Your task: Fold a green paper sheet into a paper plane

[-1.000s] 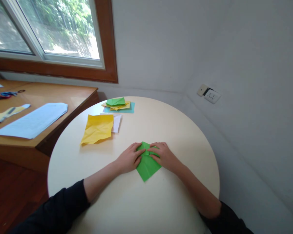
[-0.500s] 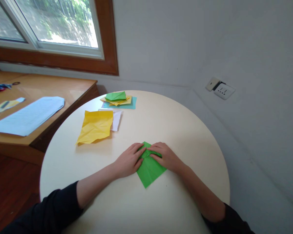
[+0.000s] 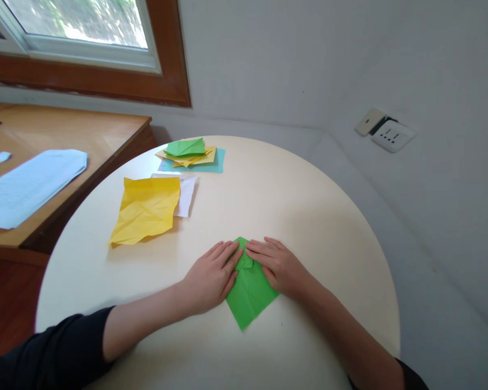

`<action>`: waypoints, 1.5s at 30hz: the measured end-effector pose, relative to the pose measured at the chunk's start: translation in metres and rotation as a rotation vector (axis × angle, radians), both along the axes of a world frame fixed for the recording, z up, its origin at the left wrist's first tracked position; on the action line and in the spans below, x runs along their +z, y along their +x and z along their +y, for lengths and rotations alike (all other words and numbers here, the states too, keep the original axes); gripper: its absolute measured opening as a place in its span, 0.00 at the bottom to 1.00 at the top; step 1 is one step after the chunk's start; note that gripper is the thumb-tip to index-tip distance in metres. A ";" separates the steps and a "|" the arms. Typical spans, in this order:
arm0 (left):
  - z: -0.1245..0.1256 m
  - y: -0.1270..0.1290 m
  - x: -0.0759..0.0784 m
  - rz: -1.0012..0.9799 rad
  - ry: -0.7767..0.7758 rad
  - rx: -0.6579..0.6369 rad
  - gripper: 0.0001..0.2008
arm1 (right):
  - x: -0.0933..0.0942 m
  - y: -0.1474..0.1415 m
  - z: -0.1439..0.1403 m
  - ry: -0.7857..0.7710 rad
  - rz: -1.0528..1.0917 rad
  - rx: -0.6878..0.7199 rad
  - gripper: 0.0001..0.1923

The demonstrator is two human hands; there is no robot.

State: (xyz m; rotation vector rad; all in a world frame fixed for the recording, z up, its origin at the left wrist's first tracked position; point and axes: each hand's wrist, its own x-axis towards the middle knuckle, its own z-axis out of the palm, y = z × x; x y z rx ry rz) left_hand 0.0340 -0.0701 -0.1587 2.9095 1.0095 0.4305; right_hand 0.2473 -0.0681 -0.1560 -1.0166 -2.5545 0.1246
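A sheet of green paper [image 3: 250, 298] lies on the round table with one corner pointing toward me. Near its far corner a small flap is folded over, showing between my fingertips. My left hand [image 3: 213, 276] rests on the paper's left edge, fingers stretched out and pressing down. On the opposite edge my right hand [image 3: 282, 266] lies with its fingers extended over the upper right part. The fingers of both hands hide parts of the paper's upper edges.
Yellow paper [image 3: 146, 208] overlaps a white sheet [image 3: 186, 196] at the left of the round table [image 3: 301, 216]. Behind them sits a pile with folded green paper [image 3: 185, 147] on top. A wooden desk [image 3: 106, 127] stands at left, bearing white papers [image 3: 36, 187].
My right hand's fingers have flattened and spread over the green paper, and the small flap now shows between my hands. The camera view has tilted down slightly and moved closer.
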 end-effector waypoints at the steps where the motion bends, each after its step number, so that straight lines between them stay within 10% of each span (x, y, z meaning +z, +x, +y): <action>1: 0.000 0.000 0.000 0.006 0.007 0.003 0.21 | -0.001 0.001 0.001 -0.005 0.000 0.004 0.22; 45: 0.008 0.002 0.008 -0.032 -0.144 -0.023 0.20 | 0.002 -0.003 0.000 -0.041 0.090 -0.070 0.20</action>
